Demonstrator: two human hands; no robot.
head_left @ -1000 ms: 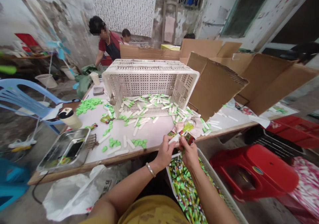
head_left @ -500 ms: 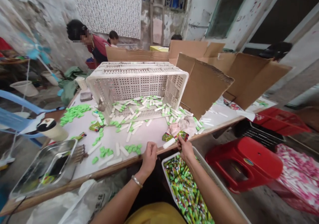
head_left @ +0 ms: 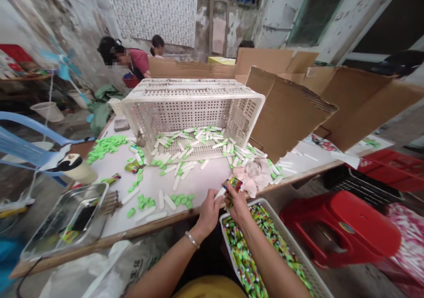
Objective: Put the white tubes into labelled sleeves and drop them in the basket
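Note:
Over the table's front edge my two hands are close together. My left hand is closed, its fingertips at the near end of a white tube. My right hand pinches a colourful printed wrapper at the tube's far end; how far the wrapper covers the tube is hidden by the fingers. A pink cloth lies just beyond. Under my right forearm stands a white basket full of green wrapped tubes. Loose white tubes and green caps lie left of my hands.
A white plastic crate lies on its side, with green-capped white tubes spilling out. Cardboard sheets stand behind it. A metal tray and cup are at the left, a red stool at the right. A co-worker bends beyond the crate.
My left hand has moved right to the white tube, beside my right hand. My right hand has drawn slightly nearer with the wrapper. The view has shifted a little.

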